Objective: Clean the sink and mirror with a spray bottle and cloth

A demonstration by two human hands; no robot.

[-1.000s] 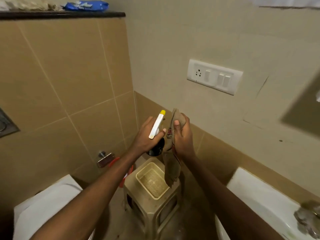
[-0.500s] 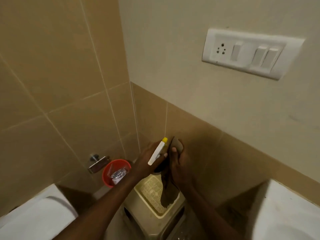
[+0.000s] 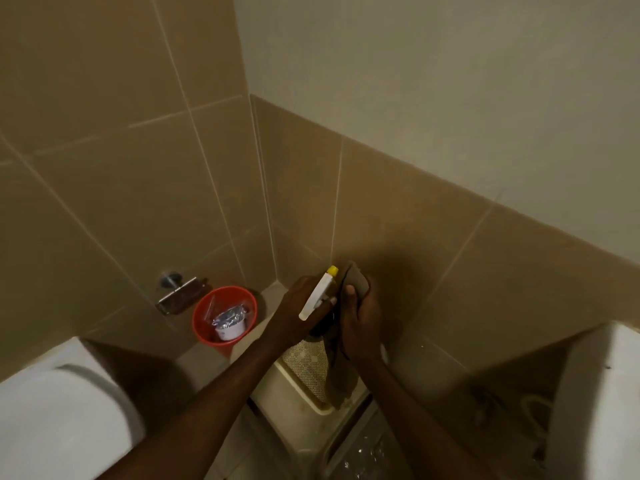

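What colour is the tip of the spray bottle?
Yellow, on the spray bottle; the head view shows it.

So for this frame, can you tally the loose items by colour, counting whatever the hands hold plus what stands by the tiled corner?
White and yellow: 1, plastic spray bottle in left hand
Brown: 1, fabric cleaning cloth in right hand
Red: 1, round plastic bin
Cream: 1, perforated plastic stool
Total: 4

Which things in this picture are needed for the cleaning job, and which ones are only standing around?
For the job:
- spray bottle, in the left hand
- cloth, in the right hand
- sink, at the right edge

Just around:
- red bin with rubbish
- stool under the hands
- toilet
- metal holder on the wall
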